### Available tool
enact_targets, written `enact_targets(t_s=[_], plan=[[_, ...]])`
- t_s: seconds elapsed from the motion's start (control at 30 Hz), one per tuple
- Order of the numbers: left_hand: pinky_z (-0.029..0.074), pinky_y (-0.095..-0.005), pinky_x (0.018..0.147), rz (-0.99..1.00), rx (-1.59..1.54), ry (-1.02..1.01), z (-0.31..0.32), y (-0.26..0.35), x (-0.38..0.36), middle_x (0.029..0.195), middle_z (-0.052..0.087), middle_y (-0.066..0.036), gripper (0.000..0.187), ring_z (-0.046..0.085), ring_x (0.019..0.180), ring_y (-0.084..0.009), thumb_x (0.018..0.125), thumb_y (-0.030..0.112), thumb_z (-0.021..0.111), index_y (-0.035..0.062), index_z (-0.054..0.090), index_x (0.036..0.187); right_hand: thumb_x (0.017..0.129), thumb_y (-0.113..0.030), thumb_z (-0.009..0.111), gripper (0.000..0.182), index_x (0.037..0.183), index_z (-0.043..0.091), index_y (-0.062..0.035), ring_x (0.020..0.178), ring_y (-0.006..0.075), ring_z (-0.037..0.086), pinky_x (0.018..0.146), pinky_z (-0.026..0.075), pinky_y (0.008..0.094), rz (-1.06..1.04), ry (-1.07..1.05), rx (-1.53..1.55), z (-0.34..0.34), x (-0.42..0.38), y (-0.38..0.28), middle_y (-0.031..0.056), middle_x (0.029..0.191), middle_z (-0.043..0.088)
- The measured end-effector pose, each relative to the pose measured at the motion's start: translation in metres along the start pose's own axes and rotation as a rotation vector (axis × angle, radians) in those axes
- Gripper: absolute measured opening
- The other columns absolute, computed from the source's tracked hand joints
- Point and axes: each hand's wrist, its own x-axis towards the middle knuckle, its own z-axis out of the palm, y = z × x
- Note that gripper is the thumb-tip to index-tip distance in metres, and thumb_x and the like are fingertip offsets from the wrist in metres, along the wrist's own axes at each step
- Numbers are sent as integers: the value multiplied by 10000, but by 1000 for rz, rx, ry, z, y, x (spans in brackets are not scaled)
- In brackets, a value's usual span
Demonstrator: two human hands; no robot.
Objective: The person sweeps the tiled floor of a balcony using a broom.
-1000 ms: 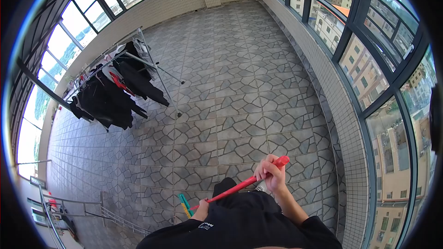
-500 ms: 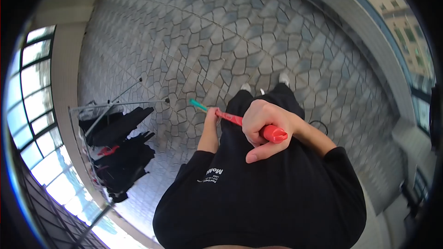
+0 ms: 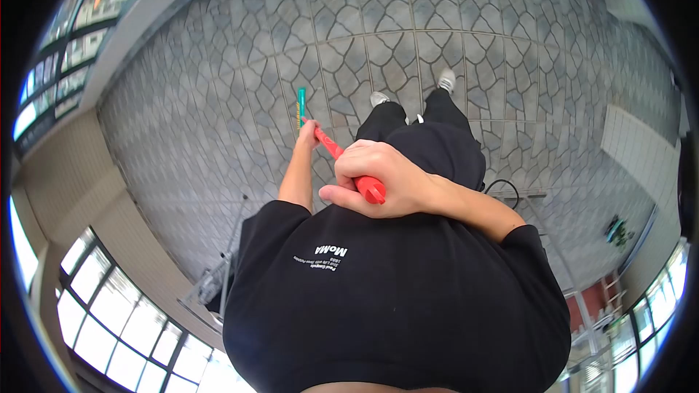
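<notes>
A long red stick-like object (image 3: 329, 143) runs from the middle of the view up and to the left, in front of the black shirt. My right hand (image 3: 382, 175) is wrapped round its near part, with the rounded red end sticking out below the fingers. Farther along, my left hand (image 3: 309, 133) is closed on the red shaft. Beyond that hand a green bar (image 3: 301, 102) with a yellowish strip beside it extends over the paving; how it joins the red part cannot be made out.
Grey stone paving (image 3: 349, 36) surrounds my white shoes (image 3: 446, 81). A black cord loop (image 3: 502, 191) shows right of my legs. Part of a metal rack (image 3: 196, 298) stands at the lower left. A green plant (image 3: 619, 233) and metal frames are at the right, with windows along the edges.
The whole view has turned, and the rack with dark clothes is now mostly hidden at the lower left. Both hands appear farther left, still on the red object, and the green bar points more upward.
</notes>
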Motion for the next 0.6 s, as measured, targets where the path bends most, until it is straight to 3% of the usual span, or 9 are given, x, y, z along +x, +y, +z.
enact_targets(t_s=[0.1, 0.2, 0.3, 0.4, 0.43, 0.57, 0.6], plan=[[391, -315, 431, 81, 52, -111, 45, -6, -3, 562, 418, -22, 113, 451, 480, -171, 748, 58, 518, 100, 418, 716, 789, -141, 695, 313, 579, 470, -85, 526, 238, 460, 567, 392, 346, -48, 171, -59, -12, -27, 16, 38, 542, 482], [393, -319, 435, 90, 214, -168, 99, -27, 2, 567, 425, -23, 99, 455, 485, -173, 751, 72, 517, 102, 427, 723, 810, -179, 657, 323, 574, 472, -61, 554, 297, 497, 548, 397, 374, 21, 184, -112, -36, -62, 46, 91, 543, 490], [394, -322, 439, 89, 411, -213, 166, -49, 7, 572, 431, -25, 86, 459, 490, -175, 754, 86, 516, 104, 436, 729, 831, -197, 634, 335, 579, 475, -44, 532, 308, 474, 527, 383, 385, -19, 184, -221, -68, -109, 78, 105, 535, 472], [396, -326, 443, 100, 610, -229, 236, -74, 8, 578, 437, -26, 74, 463, 495, -178, 756, 101, 515, 105, 445, 735, 849, -262, 593, 357, 606, 493, -20, 551, 335, 474, 562, 408, 400, 63, 343, -159, -115, -164, 73, 149, 565, 495], [397, -328, 444, 109, 676, -229, 258, -83, 6, 579, 439, -26, 70, 464, 497, -178, 757, 105, 515, 106, 448, 737, 848, -261, 601, 359, 618, 488, -9, 546, 316, 437, 554, 390, 401, 186, 316, -89, -137, -183, 72, 145, 572, 483], [399, -333, 449, 148, 901, -240, 331, -120, 2, 586, 447, -28, 58, 470, 504, -181, 760, 124, 514, 108, 460, 746, 854, -242, 604, 354, 611, 491, -11, 524, 285, 411, 538, 368, 401, 26, 466, -98, -191, -253, 95, 142, 555, 471], [400, -334, 451, 157, 955, -236, 348, -130, -5, 588, 450, -29, 56, 471, 506, -182, 761, 129, 514, 109, 463, 748, 879, -220, 592, 352, 609, 498, -15, 493, 225, 405, 512, 360, 362, 26, 466, -170, -206, -272, 92, 113, 529, 463]])
